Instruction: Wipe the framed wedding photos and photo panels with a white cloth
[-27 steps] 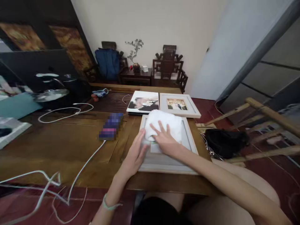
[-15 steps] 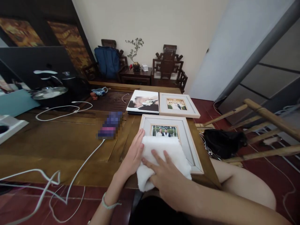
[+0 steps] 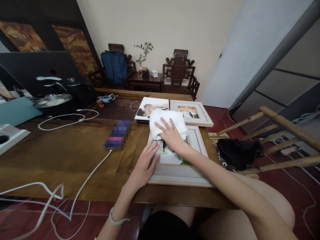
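A folded white towel [image 3: 167,124] lies over the far edge of the nearest picture frame [image 3: 180,175] and overlaps the white photo-covered album [image 3: 147,104] behind it. My right hand [image 3: 172,135] holds the towel from above, fingers spread on the cloth and the thumb side at its near fold. On the frame's left border rests my left hand [image 3: 147,163], open, with its fingers stretched out. The frame has a pale wooden rim and a grey-white mat. Its photo is partly hidden by my right hand and forearm.
A second framed photo [image 3: 188,112] lies behind, beside the album. To the left are a phone [image 3: 117,134] on a white cable, a lidded pan [image 3: 53,101] and a black kettle [image 3: 77,90]. A bamboo chair [image 3: 282,120] with a black bag [image 3: 238,153] stands at right.
My right hand has moved the towel away from me, from the near part of the frame to its far edge. My left hand has shifted slightly nearer along the left border.
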A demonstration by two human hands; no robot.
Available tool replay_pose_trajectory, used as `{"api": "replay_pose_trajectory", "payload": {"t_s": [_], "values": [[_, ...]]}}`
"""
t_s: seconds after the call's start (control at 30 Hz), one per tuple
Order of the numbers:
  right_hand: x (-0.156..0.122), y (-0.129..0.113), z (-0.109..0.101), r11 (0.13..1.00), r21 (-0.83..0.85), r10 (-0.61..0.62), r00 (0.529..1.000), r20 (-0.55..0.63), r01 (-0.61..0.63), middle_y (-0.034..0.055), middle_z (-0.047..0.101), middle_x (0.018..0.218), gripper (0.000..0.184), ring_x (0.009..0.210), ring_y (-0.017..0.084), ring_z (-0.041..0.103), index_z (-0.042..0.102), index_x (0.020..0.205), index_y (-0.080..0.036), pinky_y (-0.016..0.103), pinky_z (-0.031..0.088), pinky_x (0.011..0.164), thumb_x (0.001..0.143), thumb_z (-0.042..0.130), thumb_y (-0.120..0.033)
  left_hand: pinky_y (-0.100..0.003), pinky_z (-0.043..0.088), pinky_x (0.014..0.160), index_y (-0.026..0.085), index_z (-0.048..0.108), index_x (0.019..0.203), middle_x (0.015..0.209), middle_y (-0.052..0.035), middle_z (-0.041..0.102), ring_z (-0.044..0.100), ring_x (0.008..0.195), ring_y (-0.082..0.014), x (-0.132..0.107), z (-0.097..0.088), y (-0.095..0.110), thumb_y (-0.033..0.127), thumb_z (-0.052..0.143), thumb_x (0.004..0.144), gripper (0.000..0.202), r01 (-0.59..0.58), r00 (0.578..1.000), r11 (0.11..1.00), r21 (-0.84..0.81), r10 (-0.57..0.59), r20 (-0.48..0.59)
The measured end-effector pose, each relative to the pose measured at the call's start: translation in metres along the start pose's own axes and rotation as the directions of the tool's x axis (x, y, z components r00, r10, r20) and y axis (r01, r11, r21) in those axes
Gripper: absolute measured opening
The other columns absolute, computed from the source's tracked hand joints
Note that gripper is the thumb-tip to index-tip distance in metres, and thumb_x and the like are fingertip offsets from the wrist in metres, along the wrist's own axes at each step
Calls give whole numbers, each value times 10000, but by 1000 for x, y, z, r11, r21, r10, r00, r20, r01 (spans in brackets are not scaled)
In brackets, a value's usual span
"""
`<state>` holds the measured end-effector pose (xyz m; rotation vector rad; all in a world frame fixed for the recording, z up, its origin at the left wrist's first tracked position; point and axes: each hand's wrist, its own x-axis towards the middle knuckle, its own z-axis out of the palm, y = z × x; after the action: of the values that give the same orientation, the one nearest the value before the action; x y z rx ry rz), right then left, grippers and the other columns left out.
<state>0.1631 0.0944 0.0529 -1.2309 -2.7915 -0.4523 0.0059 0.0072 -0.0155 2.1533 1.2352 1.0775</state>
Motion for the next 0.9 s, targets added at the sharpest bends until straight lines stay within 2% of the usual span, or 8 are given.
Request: {"api": "replay_pose_trajectory", "payload": {"t_s": [0.07,0.17,0.4,0.5,0.6,0.77,0.83,0.9], "values": [[3,5,4,1000,3,10,999,43,-10,17,327,1498,347,1404,318,160,688,1039,-190,578,150,1119,822,470,-28,-511,268,1120,227,469,1328,1414,-84,471,224,1415,-230,0,-1,1,261,401,954,381,-18,1000,1000,5,18,6],[-9,16,4,997,1,70,994,78,-71,34,399,1458,383,1388,326,213,685,1050,-186,584,172,1107,804,456,-1,-524,272,1115,225,495,1300,1406,-86,479,227,1414,-235,0,-2,2,241,405,949,363,-24,1000,1000,12,24,8],[-74,77,-5,975,-35,223,962,157,-220,105,495,1376,451,1326,353,346,700,988,-124,591,264,1064,672,446,74,-544,282,1107,214,508,1282,1390,-100,492,241,1409,-232,1,2,-6,163,369,936,377,-50,999,999,-6,50,-18],[-101,87,-9,970,-37,241,953,185,-239,126,492,1374,501,1335,337,336,697,989,-101,559,286,1074,628,411,93,-548,291,1104,208,520,1262,1376,-106,505,250,1406,-227,1,4,-10,95,317,915,418,-70,997,997,-27,68,-42],[-132,70,-20,975,39,205,951,230,-219,109,435,1420,521,1368,287,277,697,977,-106,469,281,1115,604,390,88,-547,284,1111,211,521,1254,1376,-99,506,249,1406,-221,1,4,-12,70,309,899,438,-61,997,997,-38,59,-54],[-187,11,-52,944,245,138,938,319,-222,61,364,1467,513,1394,251,191,701,934,-165,456,285,1126,609,376,63,-556,274,1112,219,527,1247,1371,-90,511,255,1404,-223,0,2,-10,88,309,902,429,-45,998,998,-53,42,-50],[-198,0,-60,921,307,122,927,354,-239,32,369,1464,525,1390,235,208,702,939,-192,447,289,1127,618,368,57,-557,271,1113,226,524,1256,1378,-85,504,256,1404,-223,0,0,-9,99,312,905,430,-49,998,997,-54,47,-34],[-195,2,-61,903,327,146,916,374,-277,42,384,1456,522,1381,232,240,701,956,-191,427,313,1115,634,368,49,-554,270,1115,234,519,1268,1389,-80,494,258,1404,-223,1,-2,-8,105,318,906,434,-57,998,997,-57,57,-14]]}}
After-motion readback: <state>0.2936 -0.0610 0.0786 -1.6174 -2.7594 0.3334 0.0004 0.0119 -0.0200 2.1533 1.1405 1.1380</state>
